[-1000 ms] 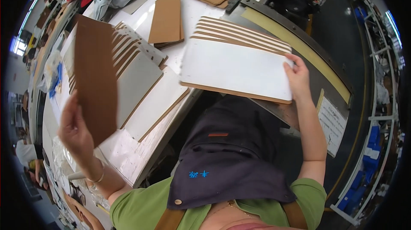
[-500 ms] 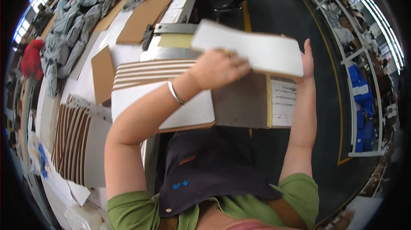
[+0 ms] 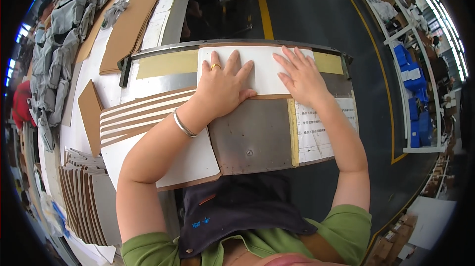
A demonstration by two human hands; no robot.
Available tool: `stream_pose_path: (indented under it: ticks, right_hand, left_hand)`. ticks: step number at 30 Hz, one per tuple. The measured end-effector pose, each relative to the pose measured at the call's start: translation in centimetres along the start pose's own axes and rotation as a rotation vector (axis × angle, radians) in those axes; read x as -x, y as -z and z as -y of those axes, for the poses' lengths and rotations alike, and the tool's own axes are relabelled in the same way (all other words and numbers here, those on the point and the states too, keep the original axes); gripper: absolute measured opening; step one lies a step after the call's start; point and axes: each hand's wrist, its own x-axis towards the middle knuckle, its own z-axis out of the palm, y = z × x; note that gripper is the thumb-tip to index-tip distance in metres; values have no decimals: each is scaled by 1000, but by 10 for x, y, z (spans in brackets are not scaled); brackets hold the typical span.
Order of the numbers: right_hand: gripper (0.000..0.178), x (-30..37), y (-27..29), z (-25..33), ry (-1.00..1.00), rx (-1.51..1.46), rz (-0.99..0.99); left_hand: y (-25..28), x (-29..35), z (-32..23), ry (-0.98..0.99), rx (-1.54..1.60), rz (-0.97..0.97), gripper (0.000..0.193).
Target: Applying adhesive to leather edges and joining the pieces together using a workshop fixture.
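A white board with a brown edge (image 3: 264,80) lies flat on a metal work plate (image 3: 247,132), its far edge along the long metal bar (image 3: 173,48) at the back. My left hand (image 3: 225,82) presses flat on the board's left part, fingers spread, with a ring and a bracelet showing. On the board's right part rests my right hand (image 3: 303,77), its fingers stretched out and slightly apart. Neither hand grips anything. Beside my left forearm is a fanned stack of white boards with brown edges (image 3: 123,154), partly hidden under the arm.
Yellow strips (image 3: 168,64) run along the bar, and a printed sheet (image 3: 316,137) lies at the plate's right. Another fanned stack (image 3: 81,201) stands at lower left. Brown cardboard sheets (image 3: 131,28) and grey bundled material (image 3: 69,23) lie farther left. Shelving with blue bins (image 3: 413,75) lines the right.
The board was raised and tilted in my right hand, with my left hand in front of it. It now lies flat against the bar, and both hands rest on top.
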Motion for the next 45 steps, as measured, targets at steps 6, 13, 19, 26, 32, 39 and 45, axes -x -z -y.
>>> stream_pose_path:
  ticks: [6, 13, 19, 26, 32, 39, 45]
  right_hand:
    - [45, 0, 11, 11, -48, -39, -38]
    - [45, 5, 15, 15, -16, -88, -70]
    - [44, 0, 13, 12, 13, -88, -103]
    - [43, 4, 11, 14, -43, -67, -107]
    - [40, 4, 14, 17, -12, -84, -134]
    - [34, -8, 22, 8, 318, -429, -120]
    - [35, 41, 45, -11, 200, -49, -43]
  left_hand:
    - [4, 0, 1, 22, 16, 15, 65]
    - [7, 1, -5, 47, 58, 45, 65]
    - [4, 0, -3, 44, 42, 52, 66]
    - [5, -2, -3, 32, 60, 30, 65]
    - [7, 3, -2, 38, 68, 28, 65]
    - [7, 9, -18, -438, 415, 41, 62]
    - [13, 10, -48, -722, 229, 62, 43]
